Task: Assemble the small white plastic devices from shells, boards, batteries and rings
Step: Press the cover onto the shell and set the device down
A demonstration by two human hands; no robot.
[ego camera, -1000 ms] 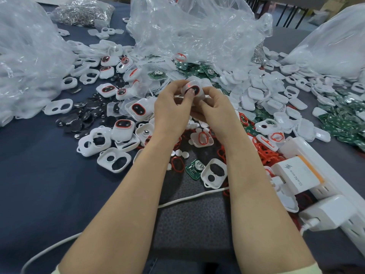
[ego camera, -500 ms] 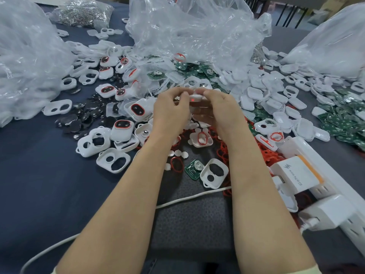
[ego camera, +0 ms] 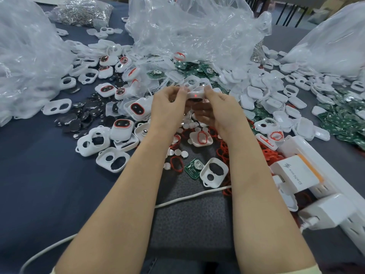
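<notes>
Both hands hold one small white device [ego camera: 195, 95] in the air, just above the pile of parts near the middle of the table [ego camera: 39, 184]. The left hand [ego camera: 169, 107] pinches its left end w/ the fingertips; the right hand [ego camera: 219, 109] grips the right end, fingers curled under it. The device is turned edge-on to the camera: a rounded white plastic body w/ a small red light glowing on the side. A dark part shows just below the light, but it is too small to tell more. Under the hands lie red rings [ego camera: 176, 164], small white round discs, a green circuit board [ego camera: 194, 168] and, touching it on the right, an empty white shell [ego camera: 214, 172] w/ two holes. To the left are finished devices [ego camera: 121, 129] w/ red-rimmed dark windows, and more empty shells beside dark shiny discs [ego camera: 79, 119]. Behind the hands stands a crumpled clear plastic bag [ego camera: 193, 30]. At the right edge sits a white charger [ego camera: 296, 173] on a power strip.
</notes>
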